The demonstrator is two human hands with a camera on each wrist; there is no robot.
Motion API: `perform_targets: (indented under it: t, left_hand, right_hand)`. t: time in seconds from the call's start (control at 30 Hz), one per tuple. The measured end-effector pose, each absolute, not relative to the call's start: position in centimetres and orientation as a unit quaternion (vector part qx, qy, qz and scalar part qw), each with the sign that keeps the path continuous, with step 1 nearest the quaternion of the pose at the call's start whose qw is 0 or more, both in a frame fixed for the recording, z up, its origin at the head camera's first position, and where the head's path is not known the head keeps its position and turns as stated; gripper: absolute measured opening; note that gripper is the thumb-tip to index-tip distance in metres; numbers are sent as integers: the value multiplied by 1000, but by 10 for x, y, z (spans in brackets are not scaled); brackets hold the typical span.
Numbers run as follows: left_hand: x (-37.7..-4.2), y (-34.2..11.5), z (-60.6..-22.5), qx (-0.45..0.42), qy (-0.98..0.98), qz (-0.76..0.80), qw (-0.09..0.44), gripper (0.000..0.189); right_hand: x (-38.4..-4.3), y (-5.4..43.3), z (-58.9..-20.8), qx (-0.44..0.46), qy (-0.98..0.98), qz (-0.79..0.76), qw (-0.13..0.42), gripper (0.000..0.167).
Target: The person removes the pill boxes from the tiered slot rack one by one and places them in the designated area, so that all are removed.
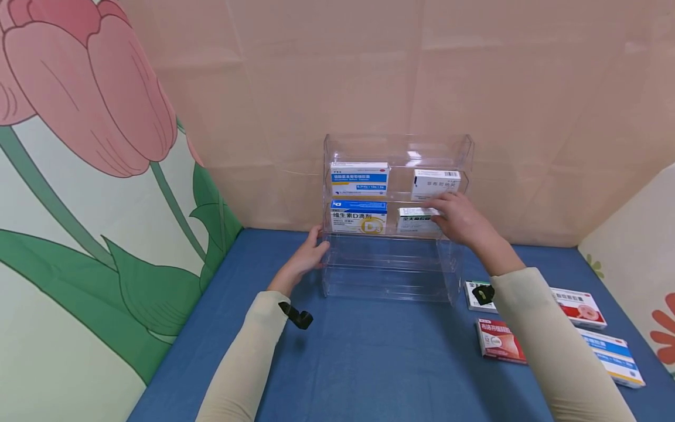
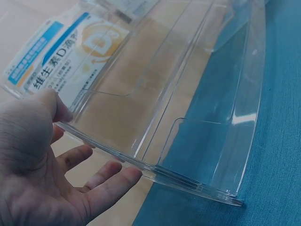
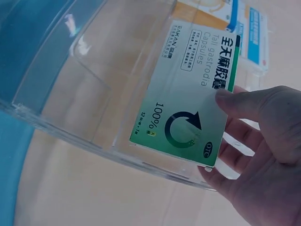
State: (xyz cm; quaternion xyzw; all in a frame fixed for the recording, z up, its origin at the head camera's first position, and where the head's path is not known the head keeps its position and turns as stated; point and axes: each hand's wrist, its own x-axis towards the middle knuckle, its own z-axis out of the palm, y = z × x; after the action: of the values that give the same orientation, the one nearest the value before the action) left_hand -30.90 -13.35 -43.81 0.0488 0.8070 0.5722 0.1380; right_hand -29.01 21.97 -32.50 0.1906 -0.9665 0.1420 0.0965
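Note:
A clear tiered display rack (image 1: 387, 275) stands on the blue cloth. At its left side my left hand (image 1: 307, 258) holds the edge, thumb at the front and fingers along the outer wall, as the left wrist view shows. My right hand (image 1: 457, 218) pinches a green-and-white medicine box (image 3: 188, 99) by one end, thumb on its printed face. That box sits at the right of the middle tier, beside a vitamin D box (image 1: 358, 218). On the tier above are a blue-and-white box (image 1: 360, 179) and a white box (image 1: 435, 183).
Right of the rack, several medicine boxes lie on the cloth: a green-and-white one (image 1: 477, 298), a red one (image 1: 500, 341), a red-and-white one (image 1: 580, 308) and a blue-and-white one (image 1: 614, 357). The right sleeve partly covers them. A beige backdrop (image 1: 295, 117) hangs behind the rack.

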Motion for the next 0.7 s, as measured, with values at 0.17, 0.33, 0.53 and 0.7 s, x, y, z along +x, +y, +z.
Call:
perform_targets:
  t: [0.17,0.33,0.53,0.7]
  left_hand:
    - [-311,-135,-438,52,805,573,148,68]
    - [-310,-135,-433,52,804,569,162,69]
    - [-311,-135,-440,57,804,573,147,67]
    - [-310,-134,-440,56,802,578,139,67]
  right_hand:
    - [-285,217,-317,198,-961,151,117,36]
    - [-280,218,-308,205,-955,161,143,38]
    - [-274,219,-299,226,-942,163,188,40]
    - [-270,219,-295,252,-928,161,224,40]
